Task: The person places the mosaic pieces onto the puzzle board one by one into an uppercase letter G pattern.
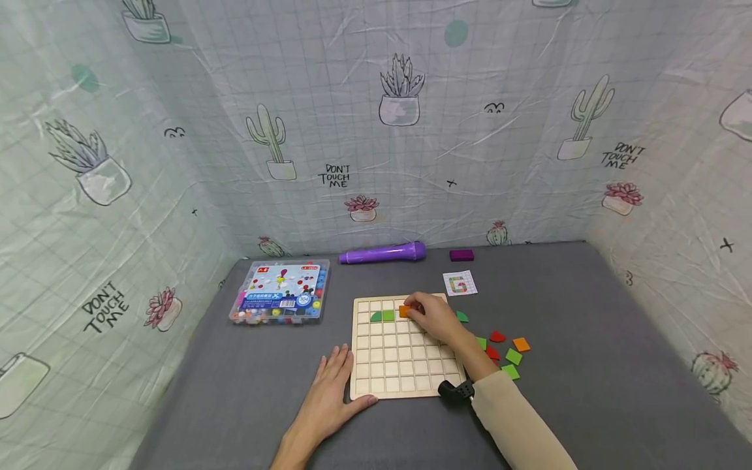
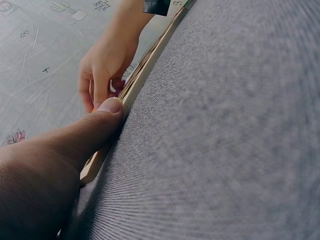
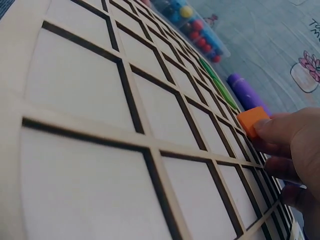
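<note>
My right hand (image 1: 436, 318) pinches an orange square tile (image 3: 251, 120) between thumb and fingers. It holds the tile low over the upper rows of a wooden grid board (image 1: 390, 369). Just left of that tile, a green square tile (image 1: 388, 315) and a green curved-edge tile (image 1: 376, 317) sit side by side in the second row. Fingers straight, my left hand (image 1: 329, 391) lies along the board's left side. Its thumb (image 2: 110, 106) rests at the near edge by the corner, as the left wrist view shows.
Right of the board lie loose red tiles (image 1: 497, 336), green tiles (image 1: 514, 356) and an orange tile (image 1: 521, 344). Behind are a pattern card (image 1: 460, 283), a purple block (image 1: 461, 255) and a purple microphone (image 1: 382, 253). A clear bead box (image 1: 279, 290) stands back left.
</note>
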{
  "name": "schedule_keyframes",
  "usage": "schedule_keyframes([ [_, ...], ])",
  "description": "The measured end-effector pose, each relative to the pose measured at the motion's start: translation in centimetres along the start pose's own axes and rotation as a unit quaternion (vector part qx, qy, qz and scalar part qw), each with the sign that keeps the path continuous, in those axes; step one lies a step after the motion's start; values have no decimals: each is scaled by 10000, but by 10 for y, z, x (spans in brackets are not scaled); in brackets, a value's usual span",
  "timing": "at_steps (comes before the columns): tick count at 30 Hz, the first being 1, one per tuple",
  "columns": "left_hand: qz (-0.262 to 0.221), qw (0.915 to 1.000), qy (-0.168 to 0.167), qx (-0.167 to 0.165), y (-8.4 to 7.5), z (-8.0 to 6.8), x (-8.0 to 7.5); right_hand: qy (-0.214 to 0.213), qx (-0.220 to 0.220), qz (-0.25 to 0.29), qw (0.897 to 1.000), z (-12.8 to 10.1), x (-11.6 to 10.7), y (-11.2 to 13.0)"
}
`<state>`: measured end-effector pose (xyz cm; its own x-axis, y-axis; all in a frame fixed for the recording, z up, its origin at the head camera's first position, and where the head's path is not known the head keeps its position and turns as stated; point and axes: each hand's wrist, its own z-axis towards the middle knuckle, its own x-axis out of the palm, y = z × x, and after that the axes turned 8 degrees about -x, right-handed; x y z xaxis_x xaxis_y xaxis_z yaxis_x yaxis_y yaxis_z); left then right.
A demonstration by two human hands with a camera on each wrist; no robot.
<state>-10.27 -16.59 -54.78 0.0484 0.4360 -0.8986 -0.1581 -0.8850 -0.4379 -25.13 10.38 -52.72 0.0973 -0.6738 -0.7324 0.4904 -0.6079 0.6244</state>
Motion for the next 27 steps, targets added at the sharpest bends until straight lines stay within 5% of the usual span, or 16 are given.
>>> schedule_keyframes([
  [9, -8, 9996, -198, 206, -1, 1, 1, 128, -201, -235, 9994, 2, 1, 5],
  [27, -63, 10000, -9, 34, 0, 0, 0, 163, -248, -121, 9995, -1, 8, -1],
])
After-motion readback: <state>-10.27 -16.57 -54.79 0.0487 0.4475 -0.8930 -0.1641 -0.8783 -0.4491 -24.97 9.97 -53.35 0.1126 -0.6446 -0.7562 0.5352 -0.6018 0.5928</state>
